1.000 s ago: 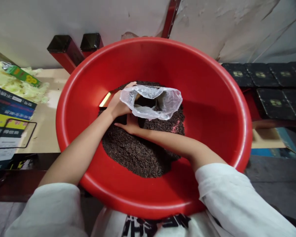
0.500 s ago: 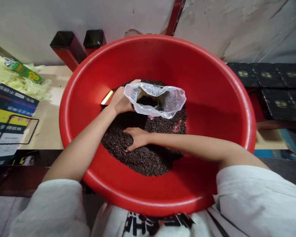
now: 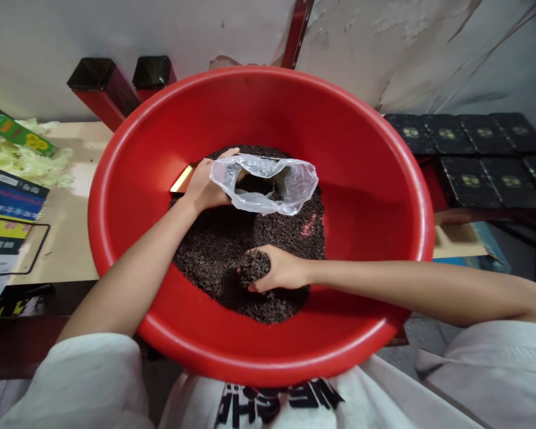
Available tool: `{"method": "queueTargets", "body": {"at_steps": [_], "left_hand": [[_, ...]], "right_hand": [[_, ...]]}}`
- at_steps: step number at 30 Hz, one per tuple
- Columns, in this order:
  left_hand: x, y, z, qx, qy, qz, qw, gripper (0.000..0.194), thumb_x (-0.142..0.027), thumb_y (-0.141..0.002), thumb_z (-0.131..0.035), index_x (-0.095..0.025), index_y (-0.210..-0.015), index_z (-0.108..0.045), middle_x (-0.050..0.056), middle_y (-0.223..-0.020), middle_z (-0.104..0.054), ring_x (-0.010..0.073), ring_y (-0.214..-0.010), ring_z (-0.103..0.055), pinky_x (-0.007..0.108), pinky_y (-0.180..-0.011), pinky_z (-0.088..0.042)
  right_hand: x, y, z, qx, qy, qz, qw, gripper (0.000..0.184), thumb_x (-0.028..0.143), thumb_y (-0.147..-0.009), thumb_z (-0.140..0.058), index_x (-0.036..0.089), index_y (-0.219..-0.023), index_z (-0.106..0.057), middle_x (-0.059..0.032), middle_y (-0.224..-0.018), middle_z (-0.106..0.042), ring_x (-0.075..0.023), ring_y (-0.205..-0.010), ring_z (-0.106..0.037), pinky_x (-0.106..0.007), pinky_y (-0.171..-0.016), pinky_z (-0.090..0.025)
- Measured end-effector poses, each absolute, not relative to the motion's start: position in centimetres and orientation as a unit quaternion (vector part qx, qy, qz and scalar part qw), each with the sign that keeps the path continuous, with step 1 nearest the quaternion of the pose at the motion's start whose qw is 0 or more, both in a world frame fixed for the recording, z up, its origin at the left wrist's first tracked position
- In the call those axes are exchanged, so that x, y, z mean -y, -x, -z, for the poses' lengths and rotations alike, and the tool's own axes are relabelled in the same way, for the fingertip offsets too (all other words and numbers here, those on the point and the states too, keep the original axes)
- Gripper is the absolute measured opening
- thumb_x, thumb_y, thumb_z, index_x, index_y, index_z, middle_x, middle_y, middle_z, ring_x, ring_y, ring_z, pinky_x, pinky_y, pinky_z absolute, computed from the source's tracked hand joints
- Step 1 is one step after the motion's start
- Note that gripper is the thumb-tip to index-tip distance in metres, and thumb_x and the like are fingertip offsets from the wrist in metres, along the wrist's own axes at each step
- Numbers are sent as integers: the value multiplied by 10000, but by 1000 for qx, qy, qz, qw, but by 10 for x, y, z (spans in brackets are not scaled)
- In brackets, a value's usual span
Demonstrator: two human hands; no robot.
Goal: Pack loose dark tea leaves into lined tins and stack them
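One red basin (image 3: 366,179), with a heap of dark shredded leaves (image 3: 214,247) at its centre and one clear plastic bag (image 3: 297,193), mouth open upward, just toward 12 o'clock. One left hand (image 3: 205,186), at 10 o'clock, fingers partly hidden, gripping the bag's 9 o'clock side; one right hand (image 3: 281,268), at 5 o'clock, fingers curled around a handful of leaves. Outside: black-topped red tins (image 3: 111,98), 10 to 11 o'clock.

"sh" on white shirt (image 3: 268,408), chinese characters on printed box (image 3: 13,196)
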State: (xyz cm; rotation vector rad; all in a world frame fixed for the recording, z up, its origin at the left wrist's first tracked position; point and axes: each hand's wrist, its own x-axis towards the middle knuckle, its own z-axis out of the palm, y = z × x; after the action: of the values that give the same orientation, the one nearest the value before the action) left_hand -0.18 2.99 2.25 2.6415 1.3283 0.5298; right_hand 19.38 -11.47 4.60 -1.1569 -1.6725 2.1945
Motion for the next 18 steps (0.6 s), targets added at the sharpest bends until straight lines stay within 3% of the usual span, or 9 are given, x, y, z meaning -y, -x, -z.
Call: {"method": "queueTargets", "body": {"at_steps": [4, 11, 18], "left_hand": [[-24, -1, -29, -418, -892, -166, 32, 512, -466, -749, -551, -272, -1223, -558, 77, -1242, -608, 304, -1207, -527, 447, -1019, -373], [-21, -3, -31, -420, -899, -126, -9, 561, -450, -805, -473, -249, -1328, -487, 98, -1323, -560, 270, -1244, -501, 414, -962, -415], [-22, -3, -33, -423, -900, -105, 15, 500, -470, -772, -486, -270, -1219, -584, 43, -1421, -475, 280, -1296, -441, 421, -1001, -382]], "right_hand": [[110, -201, -81, 479, 404, -768, 132, 342, 199, -492, -748, 135, -808, -631, 30, -731, -615, -100, -692, -548, -250, -720, -466], [105, -219, -129, 423, 367, -798, 223, 366, 196, -541, -736, 149, -885, -623, -17, -851, -681, -133, -764, -625, -275, -755, -508], [67, -224, -154, 498, 380, -719, 302, 325, 279, -643, -678, 164, -943, -633, -43, -965, -691, -201, -861, -670, -303, -712, -555]]}}
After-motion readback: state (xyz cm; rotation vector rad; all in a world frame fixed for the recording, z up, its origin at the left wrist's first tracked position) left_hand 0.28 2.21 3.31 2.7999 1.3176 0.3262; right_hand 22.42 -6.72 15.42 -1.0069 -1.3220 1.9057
